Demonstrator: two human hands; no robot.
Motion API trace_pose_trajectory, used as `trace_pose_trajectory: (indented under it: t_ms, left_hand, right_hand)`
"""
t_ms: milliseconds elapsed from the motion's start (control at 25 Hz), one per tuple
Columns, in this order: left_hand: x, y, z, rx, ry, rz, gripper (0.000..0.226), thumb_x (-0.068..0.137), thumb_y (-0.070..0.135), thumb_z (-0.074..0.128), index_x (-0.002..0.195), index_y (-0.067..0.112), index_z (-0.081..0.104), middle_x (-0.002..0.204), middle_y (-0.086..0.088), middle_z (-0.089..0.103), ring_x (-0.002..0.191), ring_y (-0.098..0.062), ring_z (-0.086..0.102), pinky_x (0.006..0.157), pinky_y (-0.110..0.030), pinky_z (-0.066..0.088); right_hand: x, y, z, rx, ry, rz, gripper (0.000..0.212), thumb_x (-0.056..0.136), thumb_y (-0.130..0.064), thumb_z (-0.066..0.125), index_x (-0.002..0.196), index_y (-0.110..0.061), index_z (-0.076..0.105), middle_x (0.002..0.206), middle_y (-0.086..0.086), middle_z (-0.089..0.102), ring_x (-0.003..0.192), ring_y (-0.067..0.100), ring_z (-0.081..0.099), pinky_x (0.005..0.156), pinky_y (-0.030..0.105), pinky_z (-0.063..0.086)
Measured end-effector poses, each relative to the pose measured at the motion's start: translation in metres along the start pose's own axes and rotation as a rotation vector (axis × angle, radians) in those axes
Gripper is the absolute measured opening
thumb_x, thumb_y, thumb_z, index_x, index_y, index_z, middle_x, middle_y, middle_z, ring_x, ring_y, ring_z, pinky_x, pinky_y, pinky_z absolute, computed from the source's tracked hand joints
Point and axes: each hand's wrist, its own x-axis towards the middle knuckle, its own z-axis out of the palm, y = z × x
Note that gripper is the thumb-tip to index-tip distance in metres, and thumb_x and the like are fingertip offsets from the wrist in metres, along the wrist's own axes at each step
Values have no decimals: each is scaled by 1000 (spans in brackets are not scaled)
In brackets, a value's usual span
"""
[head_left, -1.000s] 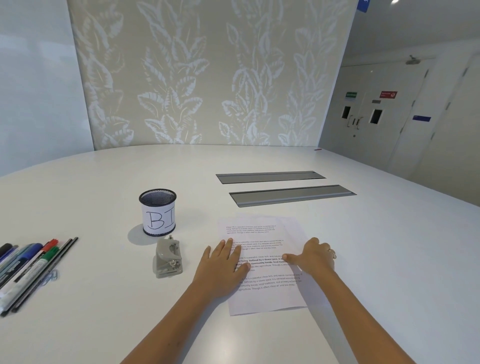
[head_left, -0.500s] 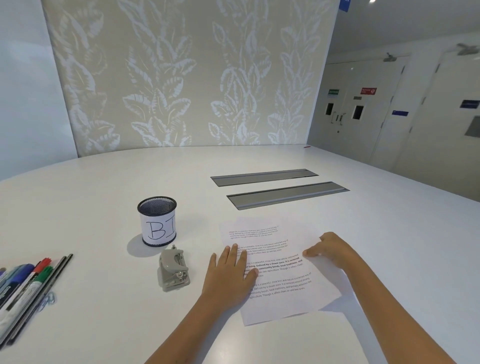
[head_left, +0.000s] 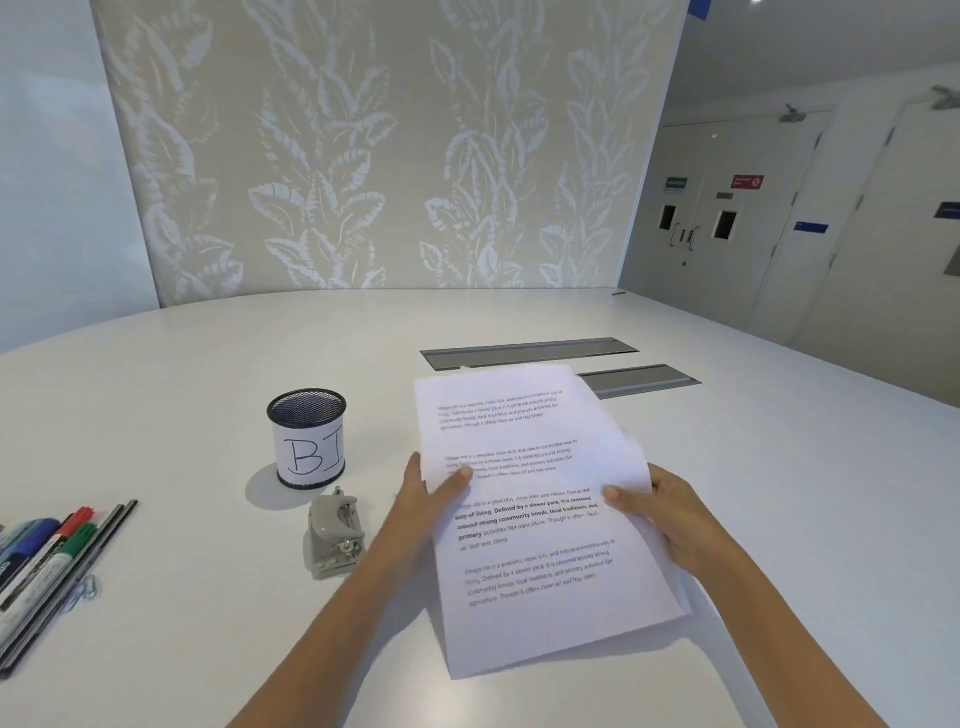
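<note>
A small stack of printed paper sheets (head_left: 535, 519) is lifted off the white table (head_left: 182, 415), tilted up toward me. My left hand (head_left: 426, 499) holds its left edge, thumb on top of the print and fingers behind. My right hand (head_left: 660, 509) holds the right edge the same way, thumb on the front. The lower end of the sheets hangs close above the table surface.
A black mesh pen cup (head_left: 309, 444) labelled "BI" stands left of the paper. A grey hole punch (head_left: 335, 535) lies in front of it. Several markers and pencils (head_left: 52, 561) and a paper clip (head_left: 85, 590) lie at the far left. Two metal cable slots (head_left: 530, 352) sit behind the paper.
The sheets lay flat under both hands a second ago; my right hand slid to the right edge, and now both hands have lifted the sheets off the table.
</note>
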Motion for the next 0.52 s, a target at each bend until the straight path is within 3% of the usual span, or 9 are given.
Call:
trace_pose_trajectory:
  t_ms: [80, 240, 360, 520]
  left_hand:
    - [6, 18, -5, -111, -135, -68, 48, 83, 24, 68, 127, 13, 56, 127, -11, 65, 113, -27, 64, 100, -49, 48]
    - [15, 46, 6, 124, -261, -1, 33, 87, 23, 65, 118, 14, 66, 117, -7, 71, 108, -26, 67, 93, -43, 54]
    - [15, 66, 23, 230, -168, 172, 25, 93, 20, 58, 117, 17, 67, 115, -3, 73, 107, -23, 68, 93, -43, 54]
    - [9, 97, 43, 228, -88, 392, 21, 92, 31, 59, 110, 24, 70, 109, -3, 74, 101, -23, 70, 85, -39, 57]
  right_hand:
    - [-5, -5, 5, 38, -76, -39, 39, 73, -7, 78, 111, -6, 69, 111, 18, 73, 97, 36, 71, 71, 37, 59]
    - [-11, -31, 17, 20, -196, -123, 38, 80, -5, 72, 118, -6, 66, 112, 14, 73, 100, 32, 71, 74, 37, 59]
    - [-14, -55, 30, -18, -38, -274, 30, 82, -3, 70, 111, -8, 68, 104, 10, 76, 89, 27, 74, 67, 32, 60]
    - [-18, -76, 41, -14, 91, -485, 15, 84, -16, 72, 98, -20, 71, 93, -2, 79, 81, 18, 75, 64, 27, 60]
